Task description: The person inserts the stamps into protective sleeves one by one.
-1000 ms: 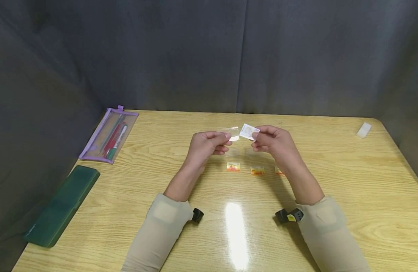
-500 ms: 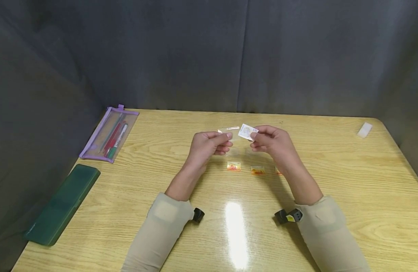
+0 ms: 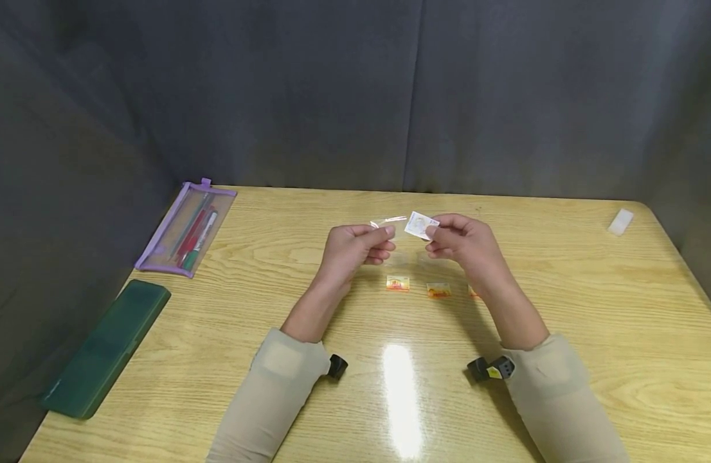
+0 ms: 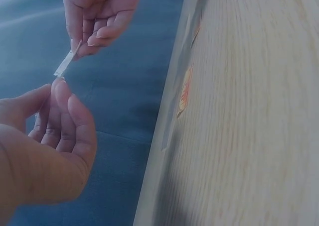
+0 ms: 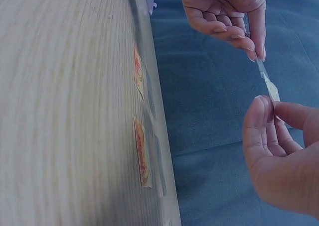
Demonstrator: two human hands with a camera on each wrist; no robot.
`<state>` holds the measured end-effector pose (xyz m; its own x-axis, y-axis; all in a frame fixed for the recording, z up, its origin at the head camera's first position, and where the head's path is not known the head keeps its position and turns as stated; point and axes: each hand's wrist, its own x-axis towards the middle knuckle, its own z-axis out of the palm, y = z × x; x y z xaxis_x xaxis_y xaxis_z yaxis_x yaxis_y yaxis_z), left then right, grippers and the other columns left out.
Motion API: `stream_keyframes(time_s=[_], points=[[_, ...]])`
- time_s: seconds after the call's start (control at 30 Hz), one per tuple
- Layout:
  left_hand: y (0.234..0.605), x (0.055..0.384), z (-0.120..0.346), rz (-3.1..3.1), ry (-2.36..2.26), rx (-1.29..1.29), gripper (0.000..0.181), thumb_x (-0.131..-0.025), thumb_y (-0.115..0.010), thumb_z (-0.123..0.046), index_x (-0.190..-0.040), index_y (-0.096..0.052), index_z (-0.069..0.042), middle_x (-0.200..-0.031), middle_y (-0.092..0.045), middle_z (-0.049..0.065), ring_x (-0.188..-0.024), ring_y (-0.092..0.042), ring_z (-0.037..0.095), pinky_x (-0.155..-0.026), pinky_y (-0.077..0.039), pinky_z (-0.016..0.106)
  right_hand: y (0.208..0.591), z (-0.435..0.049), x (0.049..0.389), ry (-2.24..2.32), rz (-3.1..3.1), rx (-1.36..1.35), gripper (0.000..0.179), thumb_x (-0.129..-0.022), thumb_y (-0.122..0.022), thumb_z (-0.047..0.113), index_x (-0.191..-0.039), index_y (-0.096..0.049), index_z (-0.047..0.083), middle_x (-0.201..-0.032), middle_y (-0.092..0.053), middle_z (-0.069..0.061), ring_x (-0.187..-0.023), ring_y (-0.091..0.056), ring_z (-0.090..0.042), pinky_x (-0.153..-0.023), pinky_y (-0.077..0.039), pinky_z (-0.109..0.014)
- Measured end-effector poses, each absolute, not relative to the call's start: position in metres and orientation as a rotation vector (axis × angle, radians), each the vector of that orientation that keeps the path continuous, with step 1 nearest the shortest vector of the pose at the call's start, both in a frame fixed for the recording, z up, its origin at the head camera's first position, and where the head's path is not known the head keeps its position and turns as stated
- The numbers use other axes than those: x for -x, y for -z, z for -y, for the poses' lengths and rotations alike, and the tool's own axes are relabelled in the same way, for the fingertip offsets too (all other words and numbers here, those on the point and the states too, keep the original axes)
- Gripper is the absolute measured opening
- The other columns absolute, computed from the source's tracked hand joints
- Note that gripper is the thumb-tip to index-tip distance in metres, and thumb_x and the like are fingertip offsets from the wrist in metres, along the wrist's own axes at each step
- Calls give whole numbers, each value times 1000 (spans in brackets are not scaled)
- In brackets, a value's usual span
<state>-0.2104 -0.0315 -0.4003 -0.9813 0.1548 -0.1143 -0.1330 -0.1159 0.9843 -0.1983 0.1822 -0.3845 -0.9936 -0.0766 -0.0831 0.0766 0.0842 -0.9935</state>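
Between thumb and fingertips, my left hand (image 3: 355, 247) pinches a small clear plastic sleeve (image 3: 399, 226) above the table. My right hand (image 3: 465, 247) pinches a small white printed stamp (image 3: 418, 224) by its right end. The stamp's left corner is right at the sleeve's open-looking right end; the right wrist view has the stamp (image 5: 272, 90) and sleeve (image 5: 261, 66) almost edge-on in one line. Below the hands lie a yellow-and-orange stamp (image 3: 398, 283), a second one (image 3: 438, 290), and a third (image 3: 474, 292) partly hidden by the right wrist.
Faint clear sleeves (image 3: 431, 259) lie behind the orange stamps. At the left are a purple-edged mesh pouch (image 3: 159, 265) with pens and a long green case (image 3: 107, 350). A white block (image 3: 620, 222) sits at the far right corner. A dark curtain (image 3: 344, 96) stands behind the table.
The sleeve in my left hand has tilted, and its gleam has moved to its top edge. The white stamp has shifted very slightly left. Both hands keep their hold.
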Motion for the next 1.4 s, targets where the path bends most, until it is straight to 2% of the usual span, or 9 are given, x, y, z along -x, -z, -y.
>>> stream_keyframes(time_s=[0.17, 0.4, 0.67, 0.83, 1.17, 1.4], points=[[400, 210, 32, -1959, -2203, -29, 31, -90, -78, -23, -96, -75, 8, -69, -74, -1, -60, -68, 8, -59, -59, 23, 385, -181, 197, 1988, -2255, 35, 29, -100, -64, 13, -121, -60, -7, -89, -69, 0, -76, -67, -7, -75, -62, -24], [399, 209, 31, -1977, -2194, -64, 25, -91, -78, -22, -94, -76, 3, -71, -74, 0, -61, -68, 8, -60, -59, 22, 384, -178, 196, 1909, -2264, 72, 34, -100, -64, 13, -125, -59, -9, -93, -69, 4, -77, -69, -10, -79, -63, -29], [397, 210, 31, -1992, -2173, -56, 18, -94, -74, -20, -100, -78, -3, -82, -75, 4, -64, -69, 10, -63, -59, 22, 380, -188, 196, 2053, -2281, -16, 27, -100, -64, 14, -119, -61, -4, -92, -68, 0, -75, -66, -6, -74, -62, -21], [398, 210, 32, -1979, -2166, -67, 20, -94, -73, -19, -103, -77, -2, -87, -76, 7, -66, -69, 11, -64, -60, 22, 378, -187, 196, 2098, -2239, -7, 27, -100, -65, 14, -119, -61, -5, -90, -70, 0, -75, -67, -8, -74, -62, -21], [398, 209, 31, -1984, -2167, -67, 20, -93, -75, -19, -101, -78, -1, -81, -75, 2, -65, -68, 10, -63, -59, 23, 378, -184, 195, 2088, -2232, -21, 31, -100, -65, 13, -121, -59, -8, -87, -70, 0, -73, -67, -7, -73, -62, -21], [399, 210, 31, -2008, -2156, -72, 29, -92, -76, -23, -101, -76, 4, -73, -73, -1, -62, -67, 9, -62, -59, 22, 380, -184, 196, 2075, -2250, -30, 30, -100, -65, 13, -121, -59, -7, -90, -69, -2, -73, -66, -8, -72, -62, -22]])
